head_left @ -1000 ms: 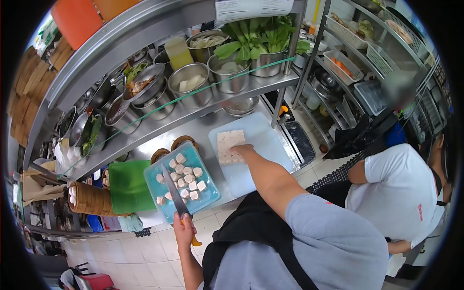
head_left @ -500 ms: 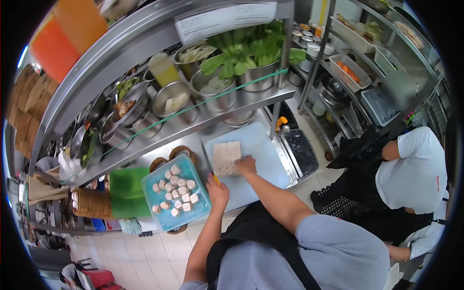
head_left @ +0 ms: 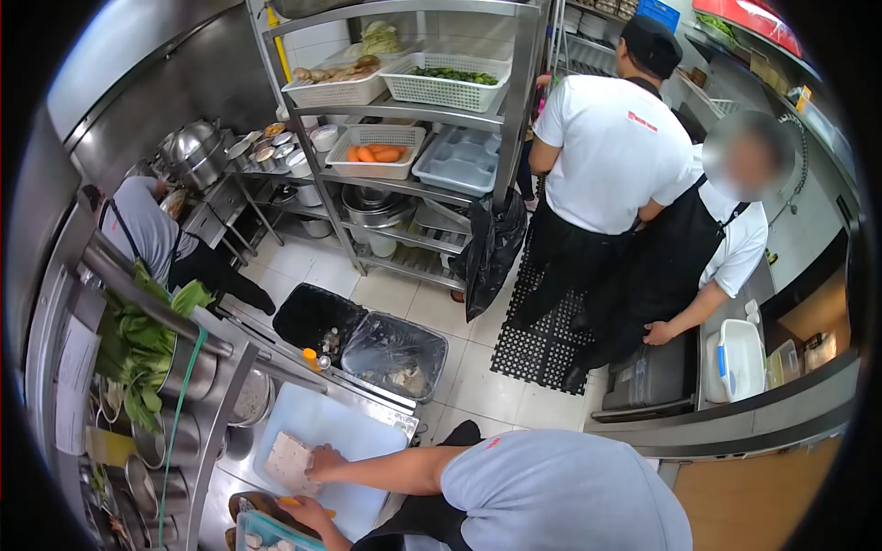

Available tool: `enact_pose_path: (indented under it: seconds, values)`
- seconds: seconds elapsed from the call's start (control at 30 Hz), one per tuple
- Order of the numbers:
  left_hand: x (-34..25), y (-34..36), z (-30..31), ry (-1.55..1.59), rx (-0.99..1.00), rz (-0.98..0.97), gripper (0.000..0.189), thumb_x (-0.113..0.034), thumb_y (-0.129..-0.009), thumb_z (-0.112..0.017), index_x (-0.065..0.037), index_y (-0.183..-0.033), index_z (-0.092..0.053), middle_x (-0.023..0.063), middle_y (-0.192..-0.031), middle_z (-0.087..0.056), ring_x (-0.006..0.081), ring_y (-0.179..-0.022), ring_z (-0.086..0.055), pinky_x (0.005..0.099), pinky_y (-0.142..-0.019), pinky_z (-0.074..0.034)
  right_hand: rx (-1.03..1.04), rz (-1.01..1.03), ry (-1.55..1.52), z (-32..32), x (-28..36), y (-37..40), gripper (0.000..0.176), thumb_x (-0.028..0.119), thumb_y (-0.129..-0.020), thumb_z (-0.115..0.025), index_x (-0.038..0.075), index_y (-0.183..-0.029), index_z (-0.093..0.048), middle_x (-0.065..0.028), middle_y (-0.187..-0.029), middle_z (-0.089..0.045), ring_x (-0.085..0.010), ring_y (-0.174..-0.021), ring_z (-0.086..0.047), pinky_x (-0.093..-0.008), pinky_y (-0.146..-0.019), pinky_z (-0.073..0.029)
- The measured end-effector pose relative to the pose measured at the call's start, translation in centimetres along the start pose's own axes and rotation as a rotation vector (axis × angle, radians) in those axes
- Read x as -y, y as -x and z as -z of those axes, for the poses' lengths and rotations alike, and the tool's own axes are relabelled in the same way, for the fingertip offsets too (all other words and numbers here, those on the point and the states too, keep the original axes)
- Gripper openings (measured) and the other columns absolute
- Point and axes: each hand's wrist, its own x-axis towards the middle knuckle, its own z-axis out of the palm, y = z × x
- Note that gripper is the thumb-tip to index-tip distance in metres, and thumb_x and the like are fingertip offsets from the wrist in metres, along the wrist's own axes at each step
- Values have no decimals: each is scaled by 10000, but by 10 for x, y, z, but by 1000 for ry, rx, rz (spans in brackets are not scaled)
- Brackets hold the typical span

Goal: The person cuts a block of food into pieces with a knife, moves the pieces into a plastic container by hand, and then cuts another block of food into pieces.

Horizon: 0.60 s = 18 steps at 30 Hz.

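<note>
A pale, speckled block of food (head_left: 289, 464) lies on a light blue cutting board (head_left: 358, 427). My right hand (head_left: 323, 462) is closed against the block's right side, fingers curled at its edge. Near the board's lower left edge, my left hand (head_left: 308, 514) is closed on a knife with a yellow handle (head_left: 292, 501); its blade cannot be made out now. Below that hand, cut off by the frame, a clear bluish tub (head_left: 276, 523) holds pale cubes.
Metal pots (head_left: 188, 367) and leafy greens (head_left: 142, 358) stand on the shelf at left. Beyond the board are black lined bins (head_left: 400, 354) and an orange-capped bottle (head_left: 312, 356). A rack (head_left: 404, 110) holds baskets. Two people in white shirts (head_left: 606, 151) stand at right; another person (head_left: 152, 230) works far left.
My view has swung to the right, so the board and both hands now sit at lower left. My right hand stays at the block, and the left keeps the knife.
</note>
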Motion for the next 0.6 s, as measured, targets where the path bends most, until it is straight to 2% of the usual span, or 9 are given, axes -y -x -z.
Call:
enact_pose_path:
  seconds: [0.1, 0.13, 0.2, 0.23, 0.3, 0.43, 0.5, 0.53, 0.6]
  values:
    - [-7, 12, -15, 117, 77, -35, 617, -30, -1000, -512, 83, -1574, -315, 346, -1496, -479, 484, -1380, -513, 492, -1177, -414, 40, -21, 9, 35, 4, -1, 793, 353, -791, -807, 31, -1446, -497, -168, -1516, -467, -407, -1360, -540, -520, -1075, -526]
    - [-7, 16, -18, 216, 131, 4, 621, -32, -998, -526, 83, -1572, -319, 327, -1480, -490, 451, -1367, -528, 479, -1167, -426, 35, -22, -5, 43, 3, -1, 793, 353, -791, -807, 31, -1446, -497, -168, -1516, -467, -407, -1360, -540, -520, -1075, -526]
    - [-22, 27, -16, 498, 306, 167, 645, -23, -998, -547, 64, -1588, -300, 268, -1482, -483, 355, -1338, -547, 439, -1134, -471, -62, -32, 39, 55, -3, -10, 791, 330, -731, -851, 34, -1394, -537, -185, -1461, -535, -396, -1322, -576, -523, -1057, -538]
    - [-36, 33, -16, 505, 309, 158, 645, -23, -998, -547, 64, -1588, -300, 268, -1482, -483, 355, -1338, -547, 439, -1134, -471, -74, -29, 36, 63, -7, -12, 791, 330, -731, -851, 34, -1394, -537, -185, -1461, -535, -396, -1322, -576, -523, -1057, -538]
    - [-58, 40, -10, 670, 259, 315, 662, -10, -1006, -538, 43, -1608, -269, 256, -1509, -453, 338, -1338, -546, 425, -1099, -512, -9, -33, 26, 71, -15, -12, 806, 316, -692, -869, 25, -1367, -539, -211, -1377, -593, -396, -1290, -602, -510, -1041, -552]
    - [-44, 32, -11, 725, 308, 346, 682, -2, -1016, -531, 32, -1626, -228, 251, -1536, -417, 346, -1314, -563, 419, -1076, -537, -48, 22, 31, 59, -24, -15, 877, 306, -671, -884, 15, -1407, -505, -234, -1314, -642, -418, -1234, -642, -496, -1005, -575]
    - [-35, 25, -9, 682, 429, 302, 667, -117, -1056, -557, -57, -1638, -237, 198, -1495, -457, 318, -1314, -574, 387, -1068, -539, 49, -74, -122, 56, -23, -23, 862, 327, -661, -896, -40, -1362, -556, -280, -1317, -648, -434, -1194, -669, -475, -957, -601]
    - [-31, 21, -10, 689, 420, 298, 667, -117, -1056, -557, -57, -1638, -237, 198, -1495, -457, 318, -1314, -574, 387, -1068, -539, 48, -64, -116, 56, -26, -26, 862, 327, -661, -896, -40, -1362, -556, -280, -1317, -648, -434, -1194, -669, -475, -957, -601]
    - [-21, 16, -9, 614, 387, 341, 661, -86, -1017, -564, -62, -1622, -300, 221, -1514, -477, 360, -1341, -563, 425, -1075, -532, 87, 72, -44, 58, -36, -25, 750, 389, -652, -904, -77, -1195, -681, -285, -1228, -708, -409, -1111, -718, -466, -896, -617]
